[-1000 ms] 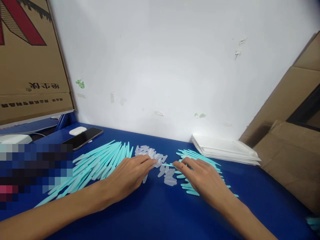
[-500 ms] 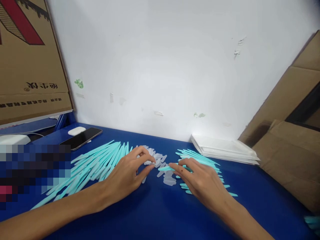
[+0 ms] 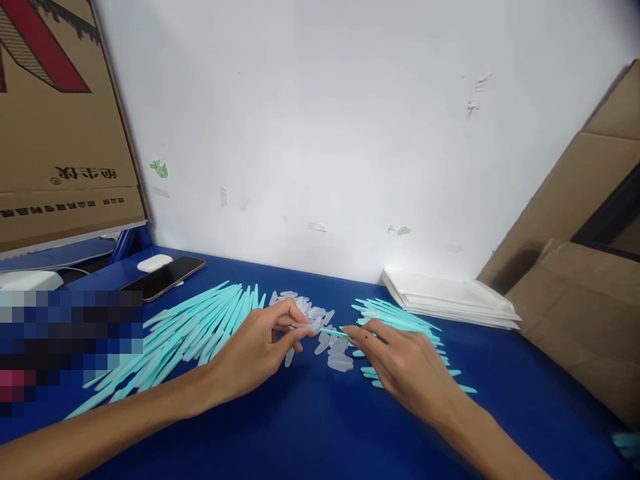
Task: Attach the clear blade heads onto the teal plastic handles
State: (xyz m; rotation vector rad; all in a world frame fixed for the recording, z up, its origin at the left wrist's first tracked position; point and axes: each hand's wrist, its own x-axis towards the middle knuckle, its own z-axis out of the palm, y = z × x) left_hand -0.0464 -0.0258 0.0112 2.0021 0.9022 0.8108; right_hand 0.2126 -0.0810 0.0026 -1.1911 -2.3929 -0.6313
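Observation:
My left hand (image 3: pixel 265 337) pinches a small translucent cap (image 3: pixel 301 326) between thumb and fingers. Opposite it, my right hand (image 3: pixel 400 353) is closed on a slim teal stick (image 3: pixel 332 332), shaped like an eyebrow razor. The stick's left end meets the cap at the left fingertips; how far it sits inside I cannot tell. Loose translucent caps (image 3: pixel 341 362) lie on the blue table under and between my hands. Beside my left hand fans a large pile of teal sticks (image 3: pixel 200 327), several with pale covered ends. More bare teal sticks (image 3: pixel 395 312) lie partly hidden behind my right hand.
A phone (image 3: pixel 167 277) and a white case (image 3: pixel 155 263) lie at the back left of the blue table (image 3: pixel 280 433). White flat sheets (image 3: pixel 450 300) are stacked against the wall. Cardboard boxes (image 3: pixel 65 133) flank both sides. The left edge is partly pixelated.
The teal stick has turned edge-on and its tip has come to the cap in my left fingers. My left fingertips have shifted slightly right; the piles look unchanged.

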